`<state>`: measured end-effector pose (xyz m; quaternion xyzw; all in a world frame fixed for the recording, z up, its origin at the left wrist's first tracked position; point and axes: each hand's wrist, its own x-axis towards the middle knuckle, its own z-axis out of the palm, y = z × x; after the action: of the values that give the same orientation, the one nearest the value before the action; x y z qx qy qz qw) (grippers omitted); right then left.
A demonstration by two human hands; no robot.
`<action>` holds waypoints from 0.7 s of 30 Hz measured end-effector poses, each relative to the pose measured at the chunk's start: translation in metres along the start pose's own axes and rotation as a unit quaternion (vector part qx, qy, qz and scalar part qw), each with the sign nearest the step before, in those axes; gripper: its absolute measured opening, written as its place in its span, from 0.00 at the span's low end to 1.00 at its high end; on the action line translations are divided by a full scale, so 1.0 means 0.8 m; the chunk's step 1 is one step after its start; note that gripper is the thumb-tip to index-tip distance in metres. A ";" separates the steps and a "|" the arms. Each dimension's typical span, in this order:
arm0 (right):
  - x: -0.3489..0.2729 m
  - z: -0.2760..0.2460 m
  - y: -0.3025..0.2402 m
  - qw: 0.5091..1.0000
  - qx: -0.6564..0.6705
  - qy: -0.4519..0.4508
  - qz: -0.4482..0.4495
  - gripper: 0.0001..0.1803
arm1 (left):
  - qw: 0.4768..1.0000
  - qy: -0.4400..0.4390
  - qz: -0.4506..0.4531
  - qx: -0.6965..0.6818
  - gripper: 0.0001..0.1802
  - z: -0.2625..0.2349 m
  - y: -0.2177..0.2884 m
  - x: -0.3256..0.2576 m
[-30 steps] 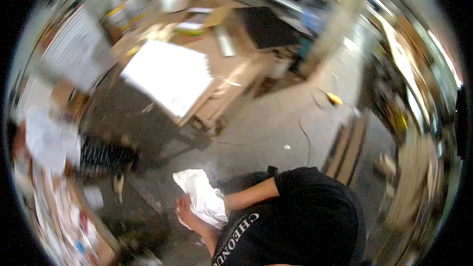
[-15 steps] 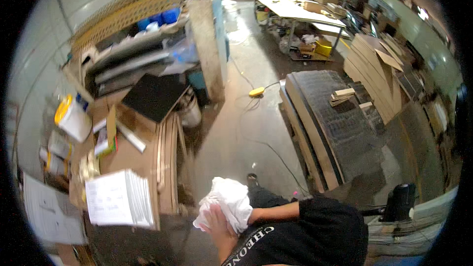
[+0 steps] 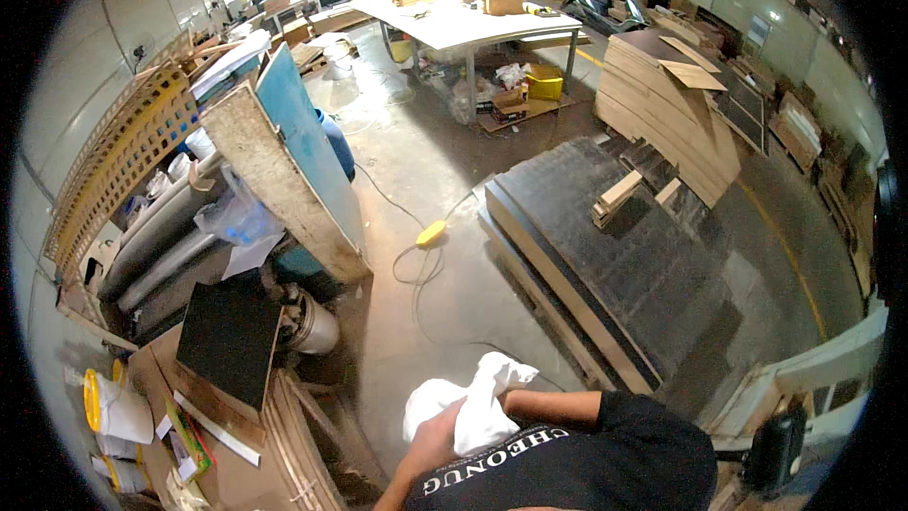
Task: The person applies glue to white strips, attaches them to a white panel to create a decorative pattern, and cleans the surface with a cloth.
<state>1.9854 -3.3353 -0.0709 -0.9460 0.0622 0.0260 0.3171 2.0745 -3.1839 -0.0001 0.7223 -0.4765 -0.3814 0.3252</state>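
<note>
A crumpled white cloth (image 3: 485,416) is bunched up close against my black shirt at the lower middle. My left hand (image 3: 440,429) grips the cloth from its left side, with the fingers partly covered by the folds. From the right my bare forearm (image 3: 558,406) reaches in, and my right hand (image 3: 508,404) is closed in the cloth, mostly hidden by it. One fold of the cloth stands up above the hands.
A workbench (image 3: 151,360) at lower left holds a black board (image 3: 230,343) and a white bucket (image 3: 121,407). Stacked dark panels (image 3: 586,227) lie to the right. A yellow power strip (image 3: 431,233) with its cord is on the floor ahead. Farther off stands a large table (image 3: 454,24).
My view has swung left and up, so the paper stack on the bench has left the picture. The cloth is folded differently, and my left hand has moved lower around it.
</note>
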 end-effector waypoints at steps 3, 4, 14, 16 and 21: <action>0.056 -0.037 0.056 1.000 -0.017 -0.011 0.017 0.17 | 0.998 0.033 0.030 -0.048 0.35 -0.035 -0.029 0.095; 0.076 -0.053 0.078 0.999 -0.026 -0.011 0.026 0.17 | 0.997 0.041 0.038 -0.056 0.35 -0.041 -0.048 0.133; 0.411 -0.269 0.335 0.977 -0.156 0.070 0.126 0.14 | 0.955 0.109 0.176 -0.214 0.22 -0.197 -0.167 0.601; 0.448 -0.333 0.359 0.965 -0.185 0.081 0.165 0.14 | 0.960 0.063 0.216 -0.167 0.24 -0.242 -0.123 0.671; 0.508 -0.463 0.415 0.943 -0.201 0.102 0.246 0.13 | 0.926 0.048 0.374 0.023 0.39 -0.384 -0.026 0.799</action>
<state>2.3472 -3.8623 -0.0097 -0.9429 0.3185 0.0187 0.0957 2.5108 -3.7432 -0.0187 0.5165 -0.7042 -0.1857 0.4503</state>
